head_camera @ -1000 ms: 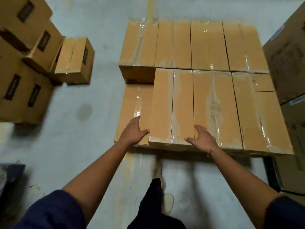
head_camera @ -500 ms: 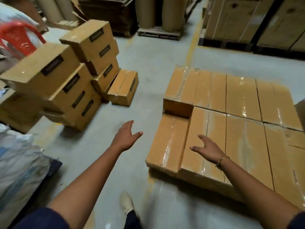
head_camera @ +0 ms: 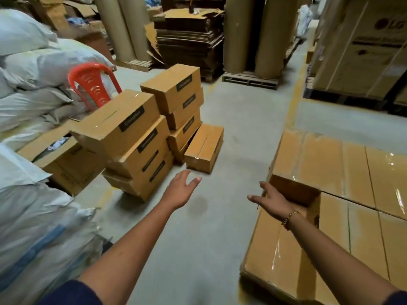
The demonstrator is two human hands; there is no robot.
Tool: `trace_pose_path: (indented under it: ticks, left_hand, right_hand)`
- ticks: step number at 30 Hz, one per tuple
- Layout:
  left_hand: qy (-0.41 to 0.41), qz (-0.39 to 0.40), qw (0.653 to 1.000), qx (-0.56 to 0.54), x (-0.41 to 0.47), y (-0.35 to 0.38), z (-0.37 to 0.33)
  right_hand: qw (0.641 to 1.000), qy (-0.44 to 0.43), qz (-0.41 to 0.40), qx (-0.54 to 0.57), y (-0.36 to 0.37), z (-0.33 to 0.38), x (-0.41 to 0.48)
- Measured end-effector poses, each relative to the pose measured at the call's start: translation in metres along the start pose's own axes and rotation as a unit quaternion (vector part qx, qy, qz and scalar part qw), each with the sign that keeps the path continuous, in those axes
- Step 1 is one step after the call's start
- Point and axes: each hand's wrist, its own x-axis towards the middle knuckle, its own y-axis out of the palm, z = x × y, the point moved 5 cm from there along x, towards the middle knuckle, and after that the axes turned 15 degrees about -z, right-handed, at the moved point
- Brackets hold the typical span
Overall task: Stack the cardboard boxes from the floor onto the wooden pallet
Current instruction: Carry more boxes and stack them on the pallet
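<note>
Warehouse floor is grey concrete with a yellow line running along it. Left grip hangs over bare floor, wide, fingers straight and spread, holding nothing, just short of a lone cardboard box lying flat on the floor. Behind that box is a pile of cardboard boxes with dark labels: two leaning stacks touching each other, all on the floor. Right grip is also wide, fingers straight, nothing in it, over the near-left corner of the taped boxes packed side by side at right. The near-left box of that block sits a layer lower than its neighbours. The pallet under them is hidden. Gold bracelet on the right wrist, dark blue sleeve at the bottom edge. On the left, white sacks are piled high, with a red plastic chair between the sacks and the box pile. At the back: tall brown paper rolls, a stack of flattened cardboard, and a big printed carton far right.
</note>
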Motion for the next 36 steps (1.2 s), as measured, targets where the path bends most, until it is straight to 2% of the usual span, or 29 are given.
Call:
trace_pose_path:
  ticks: [9,15,24,30,36]
  left_hand:
    - [-0.052,0.001,0.998,-0.043,0.094,-0.036,0.051]
    - [-0.071,0.008,0.997,-0.039,0.193,-0.033,0.082]
    - [-0.127,0.04,0.991,-0.01,0.422,0.03,0.113]
    - [-0.148,0.09,0.985,-0.015,0.533,0.082,0.128]
    - [-0.169,0.138,0.976,0.004,0.646,0.143,0.179]
  right_hand:
    - [1.0,-0.006,0.025,0.0,0.07,0.078,0.095]
    - [0.999,0.005,0.044,0.009,0.119,0.105,0.189]
    - [0.992,0.073,0.103,0.004,0.201,0.125,0.396]
    - [0.986,0.127,0.106,0.019,0.237,0.133,0.502]
    - [0.975,0.195,0.105,0.029,0.301,0.113,0.601]
